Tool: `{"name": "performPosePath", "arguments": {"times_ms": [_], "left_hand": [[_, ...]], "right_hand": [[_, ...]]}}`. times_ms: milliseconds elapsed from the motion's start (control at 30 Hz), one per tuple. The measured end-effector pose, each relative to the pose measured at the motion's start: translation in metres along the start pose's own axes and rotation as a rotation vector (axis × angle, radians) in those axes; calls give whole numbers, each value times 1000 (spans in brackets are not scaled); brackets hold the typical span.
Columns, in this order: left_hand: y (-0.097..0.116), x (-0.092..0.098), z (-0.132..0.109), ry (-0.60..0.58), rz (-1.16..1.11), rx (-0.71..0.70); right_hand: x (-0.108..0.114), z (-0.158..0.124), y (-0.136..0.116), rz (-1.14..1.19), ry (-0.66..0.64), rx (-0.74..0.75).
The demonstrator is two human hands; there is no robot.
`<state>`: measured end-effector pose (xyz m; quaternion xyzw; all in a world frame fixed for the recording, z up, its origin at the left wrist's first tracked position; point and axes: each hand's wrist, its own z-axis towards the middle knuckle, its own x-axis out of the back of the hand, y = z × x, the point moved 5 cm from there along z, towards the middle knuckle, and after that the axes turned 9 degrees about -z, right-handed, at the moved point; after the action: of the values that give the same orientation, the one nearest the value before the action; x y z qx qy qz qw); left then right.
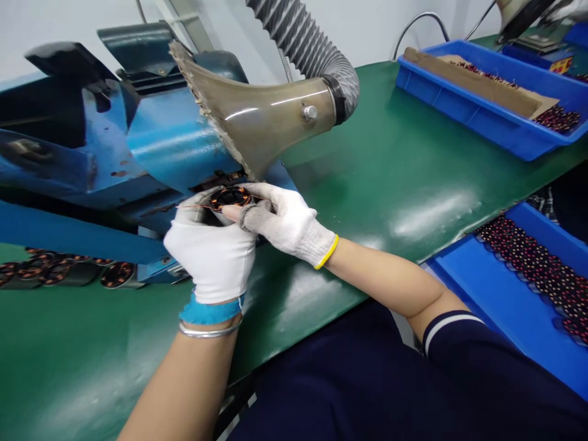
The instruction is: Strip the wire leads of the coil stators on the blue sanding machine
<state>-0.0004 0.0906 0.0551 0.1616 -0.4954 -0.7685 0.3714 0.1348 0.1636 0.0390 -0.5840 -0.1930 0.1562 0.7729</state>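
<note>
Both hands wear white gloves and meet around a motor stator (231, 197), a dark ring with copper windings and thin wire ends sticking out at its sides. My left hand (209, 251) grips it from the left and below, fingers wrapped round. From the right, my right hand (287, 220) closes on it too, with a bare thumb tip at its near edge. Right above the hands is the lower edge of a blue machine (172, 144) with a translucent brownish suction hood (271, 116). Part of the stator's underside is hidden by the gloves.
A grey corrugated hose (312, 43) runs up from the hood. Several stators (120, 275) lie under the machine on the green table (349, 177). A blue bin (473, 113) with wound parts and cardboard stands back right; another blue bin (487, 306) holds rows of parts lower right.
</note>
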Motion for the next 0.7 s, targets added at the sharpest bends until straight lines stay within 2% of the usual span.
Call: {"name": "performPosePath", "arguments": {"times_ms": [67,167,267,333,467,533,633,700], "left_hand": [[-1,2,-3,-20,24,-21],[-2,16,-12,-15,105,-97],[-7,34,-23,20,102,-131],[-11,39,-28,18,35,-132],[-11,34,-33,-25,-84,-192],[-9,28,-36,-89,-113,-181],[-11,23,-41,-165,-98,-75],[-15,25,-43,-143,-101,-28]], "right_hand": [[-1,-5,6,114,-76,-18],[-1,-14,9,144,-90,21],[-3,-20,-1,27,-181,179],[-1,-22,-10,-84,-216,276],[10,-24,-28,-251,-142,357],[15,-23,-31,-247,-130,313],[26,-13,-21,-50,-50,59],[33,-8,-13,81,70,-107]]}}
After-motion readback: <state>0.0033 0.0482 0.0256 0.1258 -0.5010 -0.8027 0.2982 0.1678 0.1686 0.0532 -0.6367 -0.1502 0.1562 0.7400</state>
